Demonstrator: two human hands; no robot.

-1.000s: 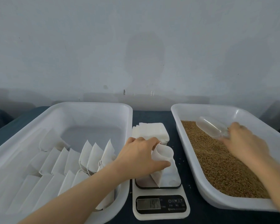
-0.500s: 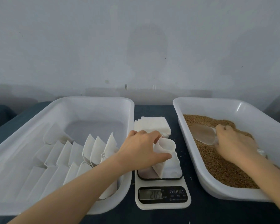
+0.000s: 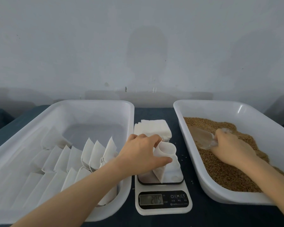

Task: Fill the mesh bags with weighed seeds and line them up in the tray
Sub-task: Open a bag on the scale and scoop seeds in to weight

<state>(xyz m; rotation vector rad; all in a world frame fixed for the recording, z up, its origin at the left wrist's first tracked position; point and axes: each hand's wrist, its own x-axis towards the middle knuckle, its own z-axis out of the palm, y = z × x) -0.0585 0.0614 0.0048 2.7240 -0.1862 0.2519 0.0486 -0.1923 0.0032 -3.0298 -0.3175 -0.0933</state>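
While left hand (image 3: 141,154) pinches mesh bag (image 3: 166,149) upright, mouth up | right hand (image 3: 231,148) grips scoop (image 3: 202,138), bowl pointing left

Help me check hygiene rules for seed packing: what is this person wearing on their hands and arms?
Nothing that shows. The left hand and the right hand are bare, without gloves, and no ring, watch or bracelet is visible. Both forearms are uncovered right to the picture's edge, with no sleeve in sight.
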